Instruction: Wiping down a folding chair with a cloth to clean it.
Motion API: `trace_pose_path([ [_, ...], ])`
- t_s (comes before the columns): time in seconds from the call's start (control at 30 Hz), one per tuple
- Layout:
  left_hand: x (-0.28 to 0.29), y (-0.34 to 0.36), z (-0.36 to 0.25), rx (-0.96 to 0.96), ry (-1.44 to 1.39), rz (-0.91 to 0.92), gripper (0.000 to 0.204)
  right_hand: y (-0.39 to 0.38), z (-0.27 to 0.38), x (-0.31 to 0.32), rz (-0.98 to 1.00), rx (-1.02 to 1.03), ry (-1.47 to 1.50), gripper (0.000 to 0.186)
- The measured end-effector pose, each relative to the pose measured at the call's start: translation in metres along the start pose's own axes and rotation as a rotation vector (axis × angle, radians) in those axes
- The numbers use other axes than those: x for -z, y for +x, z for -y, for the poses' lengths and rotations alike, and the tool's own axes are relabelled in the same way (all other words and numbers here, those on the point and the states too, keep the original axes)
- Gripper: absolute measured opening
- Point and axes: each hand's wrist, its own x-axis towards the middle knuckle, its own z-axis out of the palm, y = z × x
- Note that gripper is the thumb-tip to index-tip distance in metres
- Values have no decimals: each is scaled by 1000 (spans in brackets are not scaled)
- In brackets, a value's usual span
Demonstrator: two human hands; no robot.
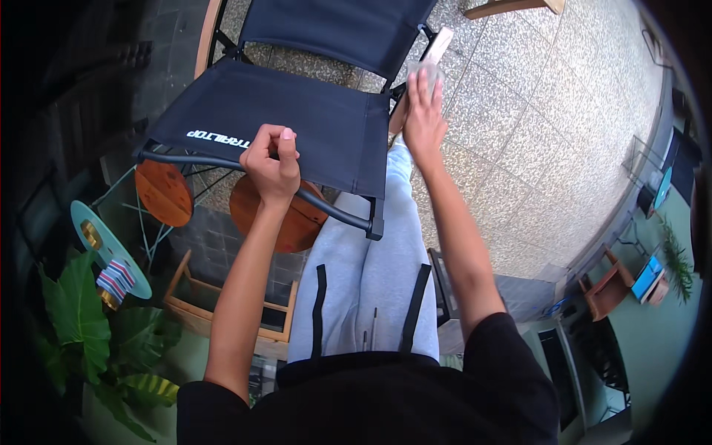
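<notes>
A black fabric folding chair [289, 111] with white lettering is tipped before me. My left hand [273, 159] is closed round the dark metal tube [337, 211] along the seat's near edge. My right hand [424, 122] reaches to the chair's right side, fingers pressed together over a pale, crumpled cloth-like piece [436, 68] on the light wooden armrest [441, 43]; exactly what this piece is, I cannot tell. My legs in grey sweatpants are beneath the chair's near edge.
Round wooden stool tops [163, 194] show below the chair at left, near a teal table [133, 274], a wooden frame [178, 293] and leafy plants [81, 319]. Speckled tile floor [519, 148] spreads rightward, with a wooden chair [604, 289] and plant at far right.
</notes>
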Motion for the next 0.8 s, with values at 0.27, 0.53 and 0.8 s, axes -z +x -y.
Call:
trace_pose_path([
  [0.27,2,-2,11,-56,65,-4,28,-86,28,19,275,-59,149,62],
  [0.53,1,-4,10,-29,22,-61,28,57,-14,76,123,-303,415,50],
  [0.8,0,-4,10,-55,33,-81,28,46,-23,10,-4,5,65,78],
])
